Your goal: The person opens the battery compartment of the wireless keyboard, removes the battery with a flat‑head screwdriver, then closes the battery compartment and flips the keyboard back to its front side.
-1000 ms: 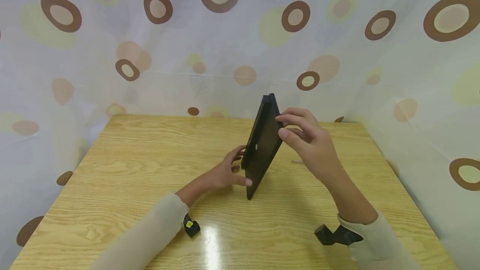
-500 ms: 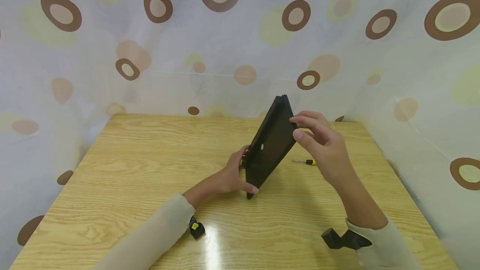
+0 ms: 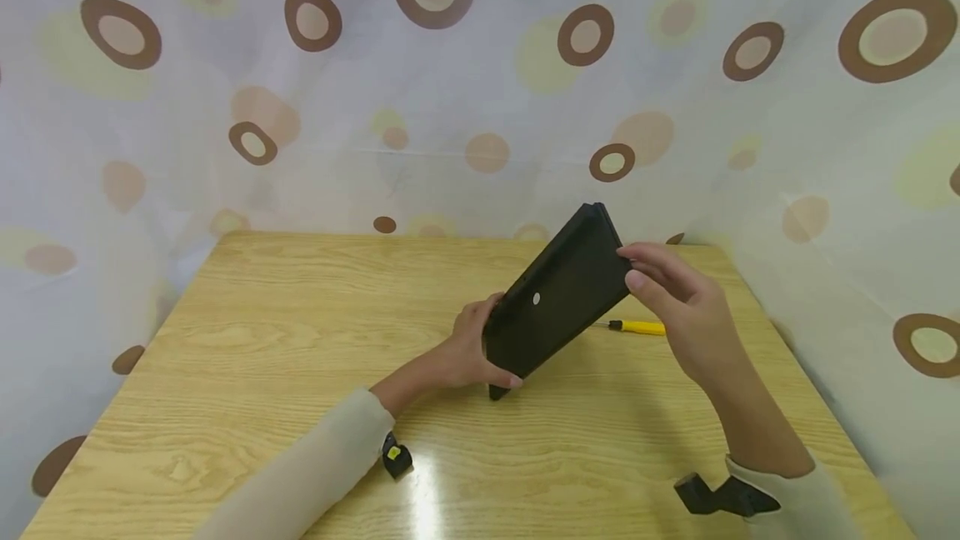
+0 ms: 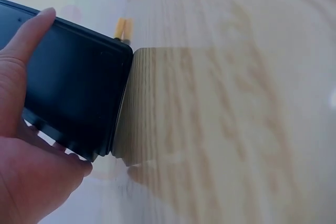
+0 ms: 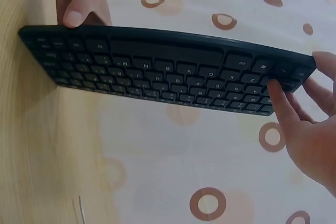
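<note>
My left hand [image 3: 474, 352] grips the low end of the black keyboard [image 3: 562, 298]; my right hand [image 3: 693, 315] pinches its high end. It slants between them. A yellow screwdriver [image 3: 639, 327] lies near my right hand. Left of my left hand, the table [image 3: 292, 315] stretches wide to its edge.

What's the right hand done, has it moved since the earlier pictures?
Yes: in the head view, the right hand has moved to the right, closer to the right edge of the table.
</note>
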Demonstrator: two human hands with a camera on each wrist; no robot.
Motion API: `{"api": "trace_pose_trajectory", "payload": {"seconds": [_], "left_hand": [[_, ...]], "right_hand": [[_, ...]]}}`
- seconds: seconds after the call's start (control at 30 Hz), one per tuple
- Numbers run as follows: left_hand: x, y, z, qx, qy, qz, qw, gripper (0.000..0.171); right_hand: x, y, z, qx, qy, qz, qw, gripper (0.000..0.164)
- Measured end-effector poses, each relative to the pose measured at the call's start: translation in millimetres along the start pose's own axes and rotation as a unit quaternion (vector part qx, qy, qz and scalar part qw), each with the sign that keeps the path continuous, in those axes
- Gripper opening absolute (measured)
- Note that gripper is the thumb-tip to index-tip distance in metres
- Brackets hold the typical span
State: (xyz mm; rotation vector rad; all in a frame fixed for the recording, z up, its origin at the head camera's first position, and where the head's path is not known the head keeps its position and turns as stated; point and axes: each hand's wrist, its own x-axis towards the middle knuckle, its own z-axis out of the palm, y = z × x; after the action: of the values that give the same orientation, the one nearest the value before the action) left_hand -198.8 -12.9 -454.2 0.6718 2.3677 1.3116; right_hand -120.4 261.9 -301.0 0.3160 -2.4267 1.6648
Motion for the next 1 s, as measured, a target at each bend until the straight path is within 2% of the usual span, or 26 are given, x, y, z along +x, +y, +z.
{"api": "trace_pose_trajectory", "payload": {"seconds": [0.2, 0.3, 0.57, 0.73, 0.83, 1.0], "left_hand": [[-2.3, -1.3, -3.7, 0.026, 0.007, -0.007, 0.9996, 0.125], [-4.3, -3.7, -6.7, 0.034, 0.008, -0.009, 0.9993, 0.126], [-12.8, -15.2, -19.5, 0.049, 0.006, -0.008, 0.9988, 0.125], [-18.6, -22.7, -30.0, 0.067, 0.0, -0.014, 0.9976, 0.124], [-21.9, -26.4, -35.8, 0.084, -0.007, -0.012, 0.9964, 0.123], [-26.1, -32.3, -44.3, 0.117, -0.016, -0.014, 0.9929, 0.124]], "right_hand": [[-4, 10, -7, 0.1, -0.016, -0.007, 0.995, 0.035], [-6, 17, -10, 0.123, -0.027, -0.007, 0.992, 0.035], [-15, 35, -14, 0.087, -0.039, 0.044, 0.994, 0.039], [-22, 52, -14, 0.034, -0.054, 0.071, 0.995, 0.043], [-26, 64, -14, -0.005, -0.062, 0.093, 0.994, 0.045], [-30, 88, -9, -0.024, -0.085, 0.132, 0.987, 0.048]]}}
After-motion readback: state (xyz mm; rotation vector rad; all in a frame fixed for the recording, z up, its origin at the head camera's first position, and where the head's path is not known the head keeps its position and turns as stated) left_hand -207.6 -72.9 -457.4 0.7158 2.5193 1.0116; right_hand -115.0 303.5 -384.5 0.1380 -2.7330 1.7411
